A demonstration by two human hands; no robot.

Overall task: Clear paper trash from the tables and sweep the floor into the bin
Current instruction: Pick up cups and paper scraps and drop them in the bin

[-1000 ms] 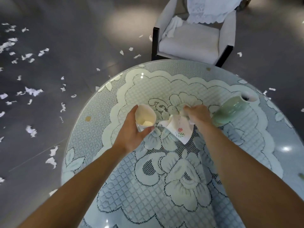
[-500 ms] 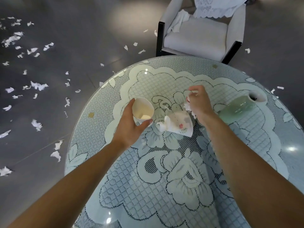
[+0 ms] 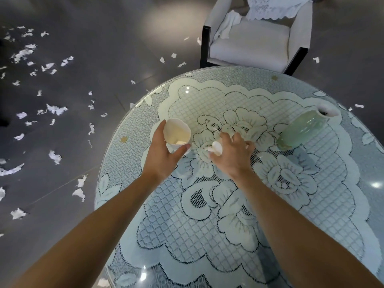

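Near the middle of the bench (image 3: 128, 129), the left hand (image 3: 164, 154) wraps fingers and thumb round a paper cup (image 3: 176, 134). Just beside it, the right hand (image 3: 232, 156) curls its fingers round crumpled paper (image 3: 216, 147). Torn paper scraps (image 3: 56, 109) litter the floor (image 3: 93, 48) off the bench's left edge.

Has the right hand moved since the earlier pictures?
Yes. Against the green vase, the right hand came nearer the person and now grips the crumpled napkin.
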